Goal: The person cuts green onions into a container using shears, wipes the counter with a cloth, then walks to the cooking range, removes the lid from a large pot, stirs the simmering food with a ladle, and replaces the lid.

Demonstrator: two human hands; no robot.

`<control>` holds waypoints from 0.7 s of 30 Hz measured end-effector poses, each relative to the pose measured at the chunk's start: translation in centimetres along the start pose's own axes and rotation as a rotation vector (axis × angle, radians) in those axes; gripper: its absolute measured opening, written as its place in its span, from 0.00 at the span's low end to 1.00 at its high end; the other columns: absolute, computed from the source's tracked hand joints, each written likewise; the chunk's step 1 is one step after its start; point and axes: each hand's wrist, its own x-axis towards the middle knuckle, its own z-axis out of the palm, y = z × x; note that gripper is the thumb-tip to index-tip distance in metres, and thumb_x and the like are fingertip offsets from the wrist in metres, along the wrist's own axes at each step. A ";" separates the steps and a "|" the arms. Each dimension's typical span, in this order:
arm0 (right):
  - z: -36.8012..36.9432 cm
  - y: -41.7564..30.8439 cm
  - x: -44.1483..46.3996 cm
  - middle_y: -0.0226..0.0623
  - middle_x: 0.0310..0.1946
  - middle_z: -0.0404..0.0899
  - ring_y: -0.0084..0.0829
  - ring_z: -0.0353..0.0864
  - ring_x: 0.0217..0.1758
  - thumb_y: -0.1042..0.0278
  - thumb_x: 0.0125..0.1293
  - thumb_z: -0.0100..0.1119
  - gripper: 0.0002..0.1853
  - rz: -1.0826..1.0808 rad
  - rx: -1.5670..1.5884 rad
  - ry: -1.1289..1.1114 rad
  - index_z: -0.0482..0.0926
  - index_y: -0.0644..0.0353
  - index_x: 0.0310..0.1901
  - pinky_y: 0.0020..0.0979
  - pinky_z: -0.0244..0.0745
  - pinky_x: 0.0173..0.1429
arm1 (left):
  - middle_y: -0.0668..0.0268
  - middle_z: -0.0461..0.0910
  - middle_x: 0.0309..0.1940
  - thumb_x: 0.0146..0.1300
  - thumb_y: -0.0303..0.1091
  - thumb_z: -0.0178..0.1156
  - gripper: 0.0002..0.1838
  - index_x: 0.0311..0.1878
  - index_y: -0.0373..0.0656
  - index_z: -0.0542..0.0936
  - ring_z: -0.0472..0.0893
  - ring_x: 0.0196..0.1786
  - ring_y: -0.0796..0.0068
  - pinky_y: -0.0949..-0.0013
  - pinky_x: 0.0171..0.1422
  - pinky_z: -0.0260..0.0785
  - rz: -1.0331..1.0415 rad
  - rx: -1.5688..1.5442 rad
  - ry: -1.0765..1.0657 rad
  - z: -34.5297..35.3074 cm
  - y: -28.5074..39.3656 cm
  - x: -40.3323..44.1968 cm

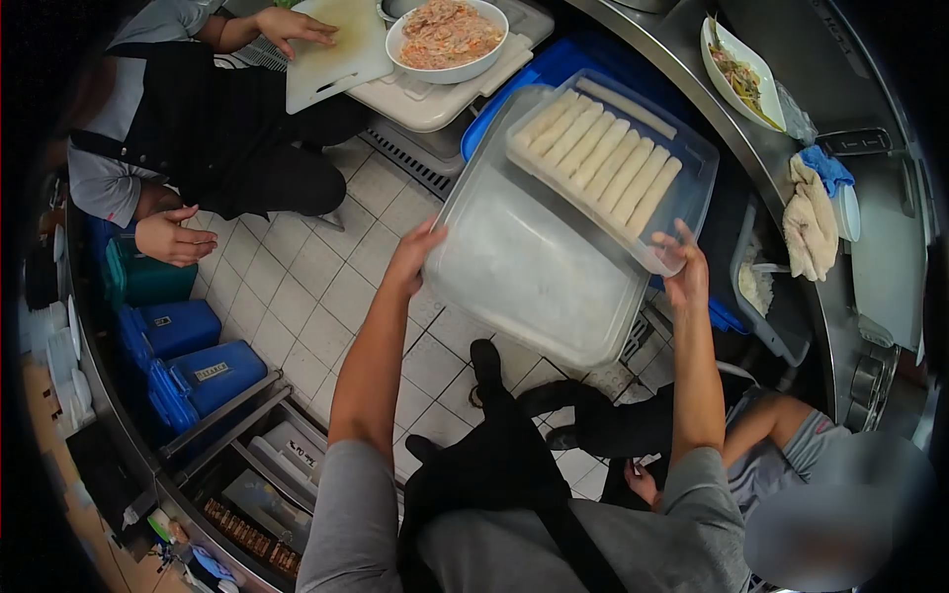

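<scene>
My left hand (410, 259) is closed on the left edge of a large translucent plastic lid (534, 267). My right hand (684, 265) grips the near corner of a clear plastic container (699, 183), fingers over its rim. Inside the container, several pale uncooked rolls (618, 163) lie side by side, with one single roll (626, 107) set crosswise along the far side. The lid sits partly under or against the container's left side; how the two overlap there I cannot tell. Both are held up above the tiled floor.
A co-worker's hand (297, 30) rests on a cutting board (341, 59) beside a bowl of orange-flecked filling (445, 38). Another person sits at lower right. The steel counter (727, 138) on the right bears a dish of food (741, 74) and a cloth (811, 219). Blue bins (213, 381) stand left.
</scene>
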 end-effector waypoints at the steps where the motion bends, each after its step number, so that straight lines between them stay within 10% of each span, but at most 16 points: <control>1: 0.0 0.2 -0.1 0.52 0.39 0.77 0.47 0.81 0.34 0.78 0.52 0.44 0.34 0.035 -0.021 0.040 0.52 0.63 0.65 0.43 0.78 0.42 | 0.58 0.72 0.57 0.61 0.35 0.58 0.31 0.66 0.38 0.62 0.73 0.56 0.68 0.69 0.59 0.65 0.053 -0.033 0.041 1.3 0.9 1.4; 6: -1.0 2.6 2.0 0.50 0.39 0.77 0.46 0.82 0.33 0.80 0.50 0.42 0.40 0.048 -0.112 0.087 0.44 0.60 0.68 0.39 0.78 0.37 | 0.70 0.77 0.47 0.62 0.42 0.56 0.27 0.63 0.45 0.67 0.76 0.45 0.77 0.74 0.46 0.70 0.244 -0.344 0.500 6.1 -0.2 4.8; 9: -1.3 3.9 4.1 0.49 0.38 0.77 0.46 0.82 0.34 0.79 0.54 0.43 0.39 0.092 -0.068 0.087 0.42 0.57 0.68 0.38 0.78 0.37 | 0.63 0.75 0.50 0.64 0.37 0.51 0.21 0.59 0.44 0.67 0.77 0.44 0.69 0.70 0.41 0.72 -0.103 -0.348 0.363 8.4 -2.7 4.3; 21: 3.8 2.3 6.9 0.43 0.49 0.72 0.33 0.77 0.39 0.67 0.59 0.56 0.35 0.110 -0.704 0.144 0.56 0.65 0.67 0.29 0.76 0.40 | 0.58 0.66 0.59 0.64 0.33 0.49 0.32 0.70 0.43 0.51 0.70 0.57 0.61 0.60 0.46 0.72 -0.033 0.191 0.332 11.6 0.3 6.4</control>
